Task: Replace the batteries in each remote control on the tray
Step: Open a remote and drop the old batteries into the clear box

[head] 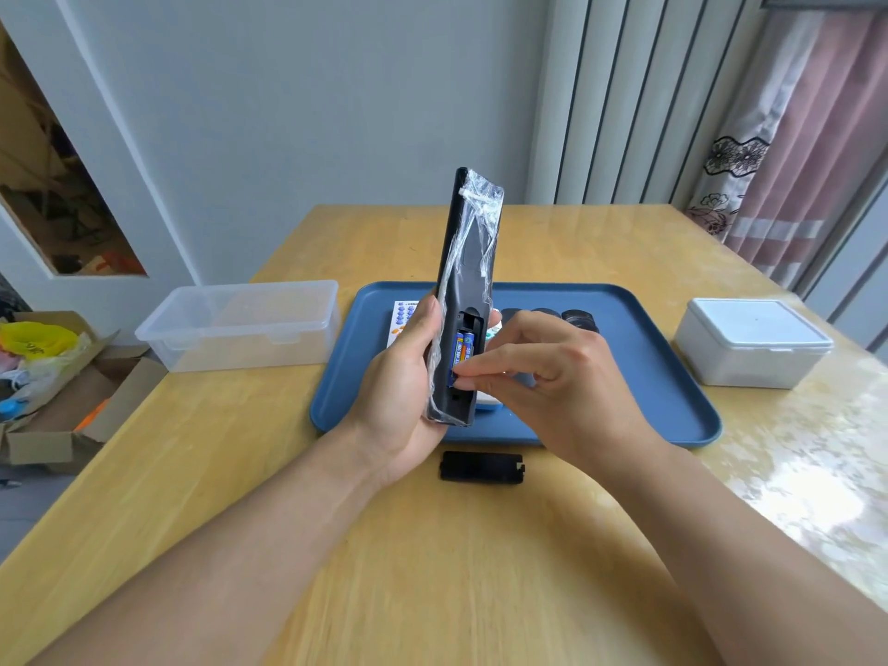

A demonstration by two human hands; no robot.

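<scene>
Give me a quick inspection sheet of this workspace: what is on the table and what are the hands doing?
Surface: wooden table, glossy at the right edge.
Job's things: black remote, plastic-wrapped, held upright with its battery bay open; two blue batteries in the bay; its black cover lies on the table before the blue tray; other remotes on the tray, mostly hidden.
Clutter: clear lidded box left of the tray, white lidded box on the right.
Grippers: left hand grips the remote; right hand pinches at the batteries' lower end.
Cables: nothing seen.
Surroundings: grey wall, curtain, cardboard box of oddments on the floor.
</scene>
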